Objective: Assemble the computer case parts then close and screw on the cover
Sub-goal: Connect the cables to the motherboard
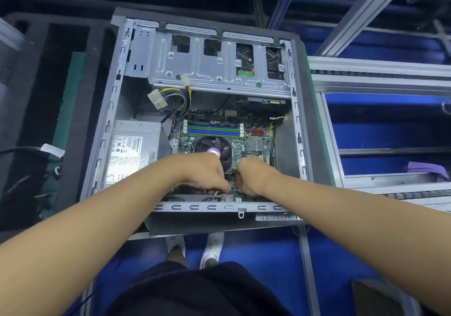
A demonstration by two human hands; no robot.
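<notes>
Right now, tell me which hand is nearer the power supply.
Left. The left hand, pinching a wire, sits just right of the power supply; the right hand is farther right, past the fan.

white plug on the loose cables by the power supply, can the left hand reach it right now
Probably yes: the case is open, nothing covers the white plug, and the way from the left hand looks free. It would first have to drop the thin wires it pinches.
</notes>
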